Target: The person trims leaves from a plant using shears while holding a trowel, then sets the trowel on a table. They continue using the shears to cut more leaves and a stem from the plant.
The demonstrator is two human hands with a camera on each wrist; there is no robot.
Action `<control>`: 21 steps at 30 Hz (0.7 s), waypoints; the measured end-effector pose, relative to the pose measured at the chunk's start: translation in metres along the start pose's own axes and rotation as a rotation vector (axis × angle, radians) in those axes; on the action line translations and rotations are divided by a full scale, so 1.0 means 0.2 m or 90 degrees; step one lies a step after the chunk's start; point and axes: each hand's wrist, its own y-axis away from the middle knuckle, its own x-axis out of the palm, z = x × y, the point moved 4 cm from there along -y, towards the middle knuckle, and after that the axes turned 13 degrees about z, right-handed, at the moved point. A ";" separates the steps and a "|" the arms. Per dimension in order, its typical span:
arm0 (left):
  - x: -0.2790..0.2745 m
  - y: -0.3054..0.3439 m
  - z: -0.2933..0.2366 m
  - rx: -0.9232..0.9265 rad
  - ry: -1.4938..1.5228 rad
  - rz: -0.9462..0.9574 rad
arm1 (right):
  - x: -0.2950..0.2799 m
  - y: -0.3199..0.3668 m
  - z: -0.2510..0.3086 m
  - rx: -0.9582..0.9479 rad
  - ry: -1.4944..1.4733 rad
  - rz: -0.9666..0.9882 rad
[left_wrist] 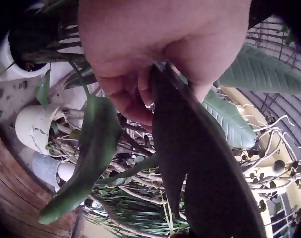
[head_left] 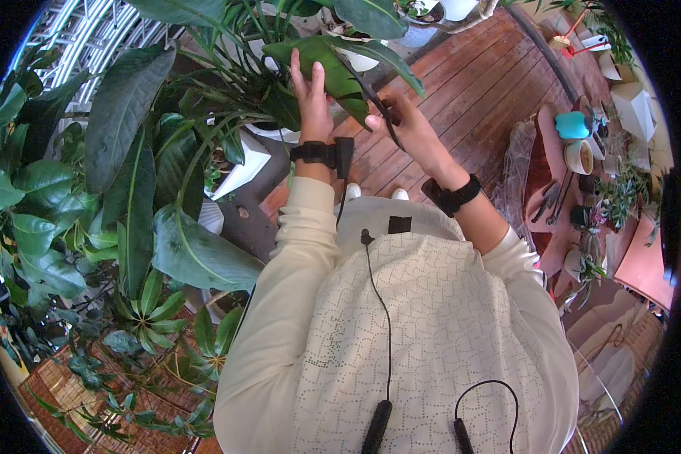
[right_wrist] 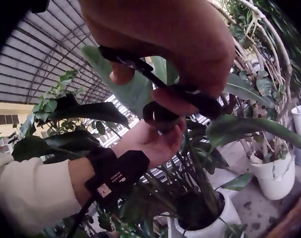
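Note:
A broad green leaf (head_left: pixel 334 74) lies between the two hands. My left hand (head_left: pixel 312 106) holds it, two fingers showing against its surface in the head view. From the left wrist view, the fingers of that hand (left_wrist: pixel 165 44) curl round the leaf's narrow end, and the dark blade of the leaf (left_wrist: pixel 195 158) hangs down. My right hand (head_left: pixel 416 136) grips a black scissors-like tool (right_wrist: pixel 205 101) just right of the leaf. In the right wrist view this hand (right_wrist: pixel 175 39) is above the left hand (right_wrist: pixel 148 141). Whether the tool touches the leaf, I cannot tell.
Large-leaved plants (head_left: pixel 132 113) crowd the left side. White pots (right_wrist: pixel 274 176) stand near the plant stems. Beyond the hands is a wooden floor (head_left: pixel 446 83). At the right, a reddish table (head_left: pixel 556 163) carries a turquoise container (head_left: pixel 572 125), a bowl and small plants.

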 end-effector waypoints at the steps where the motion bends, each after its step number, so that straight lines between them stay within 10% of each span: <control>1: 0.00 0.01 0.00 -0.001 0.000 0.001 | 0.00 -0.01 0.00 -0.013 0.005 -0.008; 21: 0.01 0.01 0.00 -0.014 0.083 0.012 | 0.00 -0.16 -0.05 0.031 0.081 -0.052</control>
